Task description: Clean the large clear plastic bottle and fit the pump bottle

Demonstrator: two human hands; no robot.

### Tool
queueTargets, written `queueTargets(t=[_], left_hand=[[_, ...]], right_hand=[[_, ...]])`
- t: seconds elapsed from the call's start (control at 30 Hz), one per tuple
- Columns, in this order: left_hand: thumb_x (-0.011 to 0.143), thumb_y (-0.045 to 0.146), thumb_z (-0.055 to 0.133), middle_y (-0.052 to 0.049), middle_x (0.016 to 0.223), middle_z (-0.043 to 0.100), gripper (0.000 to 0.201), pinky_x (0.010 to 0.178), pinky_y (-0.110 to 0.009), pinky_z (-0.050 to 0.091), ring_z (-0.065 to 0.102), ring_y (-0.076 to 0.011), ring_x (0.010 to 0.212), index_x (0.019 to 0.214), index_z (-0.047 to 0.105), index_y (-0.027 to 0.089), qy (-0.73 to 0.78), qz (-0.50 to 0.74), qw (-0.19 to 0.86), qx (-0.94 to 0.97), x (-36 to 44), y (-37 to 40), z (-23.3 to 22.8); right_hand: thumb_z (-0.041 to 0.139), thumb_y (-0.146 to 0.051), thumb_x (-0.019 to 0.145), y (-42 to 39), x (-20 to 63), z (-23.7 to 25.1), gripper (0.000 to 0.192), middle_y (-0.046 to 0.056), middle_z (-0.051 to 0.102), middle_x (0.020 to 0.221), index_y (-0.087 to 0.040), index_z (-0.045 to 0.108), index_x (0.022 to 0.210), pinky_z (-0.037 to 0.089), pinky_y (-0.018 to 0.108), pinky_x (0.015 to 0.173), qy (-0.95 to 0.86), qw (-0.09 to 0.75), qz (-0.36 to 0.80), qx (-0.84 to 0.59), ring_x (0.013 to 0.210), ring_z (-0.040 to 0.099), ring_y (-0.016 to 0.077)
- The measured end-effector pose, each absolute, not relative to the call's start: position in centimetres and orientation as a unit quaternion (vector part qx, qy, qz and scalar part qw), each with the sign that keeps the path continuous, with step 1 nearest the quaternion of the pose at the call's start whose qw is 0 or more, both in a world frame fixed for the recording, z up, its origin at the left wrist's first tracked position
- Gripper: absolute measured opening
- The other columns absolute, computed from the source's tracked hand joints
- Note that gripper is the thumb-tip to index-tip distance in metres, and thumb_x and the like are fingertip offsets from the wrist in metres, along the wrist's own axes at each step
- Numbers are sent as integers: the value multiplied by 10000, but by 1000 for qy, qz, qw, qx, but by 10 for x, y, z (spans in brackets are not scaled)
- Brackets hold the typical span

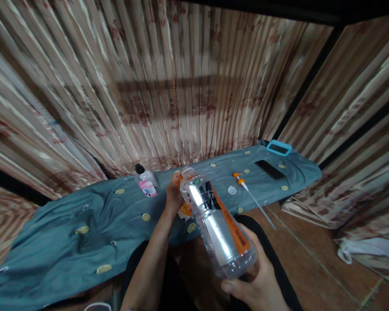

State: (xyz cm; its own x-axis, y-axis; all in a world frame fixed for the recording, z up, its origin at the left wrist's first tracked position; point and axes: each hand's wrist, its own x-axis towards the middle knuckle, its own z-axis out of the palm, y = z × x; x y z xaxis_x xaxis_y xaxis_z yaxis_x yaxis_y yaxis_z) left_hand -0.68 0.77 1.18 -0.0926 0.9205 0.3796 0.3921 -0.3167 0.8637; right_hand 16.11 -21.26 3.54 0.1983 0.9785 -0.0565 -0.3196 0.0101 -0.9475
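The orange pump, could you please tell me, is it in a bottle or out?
Out: the pump lies on the cloth, its tube bare and reaching past the edge.

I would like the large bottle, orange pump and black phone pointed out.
Large bottle (pixel 215 221): head view, on its silver label.
Orange pump (pixel 241 182): head view, on its orange collar.
Black phone (pixel 269 169): head view, middle of its face.
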Motion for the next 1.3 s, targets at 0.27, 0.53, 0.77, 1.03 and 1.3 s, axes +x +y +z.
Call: queueTargets(t=[0.27, 0.53, 0.77, 1.03, 1.3], left_hand=[[779, 323, 621, -34, 905, 725, 196, 738, -338, 546, 706, -219, 813, 942, 589, 220, 530, 513, 253, 626, -7, 7, 13], [764, 323, 628, -22, 899, 732, 196, 745, -331, 546, 697, -206, 810, 931, 591, 228, 518, 525, 260, 623, -7, 8, 11], [764, 316, 611, -20, 849, 726, 173, 719, -334, 541, 696, -212, 773, 911, 579, 231, 525, 530, 262, 612, -7, 8, 10], [745, 306, 643, -24, 856, 733, 196, 730, -350, 550, 697, -217, 781, 913, 588, 222, 529, 532, 259, 608, -7, 9, 10], [764, 318, 632, -20, 872, 723, 184, 752, -340, 552, 700, -215, 818, 915, 579, 228, 516, 521, 268, 625, -9, 6, 14]], right_hand=[[985, -528, 481, -212, 162, 34, 1025, 89, 752, 1212, -274, 496, 1345, 623, 321, 837, -373, 606, 523, -469, 1057, 755, 314], [997, -501, 464, -212, 163, 33, 1018, 76, 752, 1213, -278, 520, 1335, 615, 308, 849, -372, 609, 516, -473, 1077, 745, 309], [999, -494, 470, -213, 163, 35, 1029, 95, 754, 1204, -264, 495, 1337, 624, 320, 822, -368, 606, 523, -473, 1035, 760, 311], [966, -572, 490, -213, 163, 34, 1036, 107, 733, 1237, -255, 489, 1354, 611, 333, 865, -385, 596, 511, -486, 1094, 733, 325], [1020, -419, 451, -213, 161, 36, 984, 34, 770, 1168, -309, 540, 1302, 614, 264, 796, -345, 624, 533, -456, 994, 769, 265]])
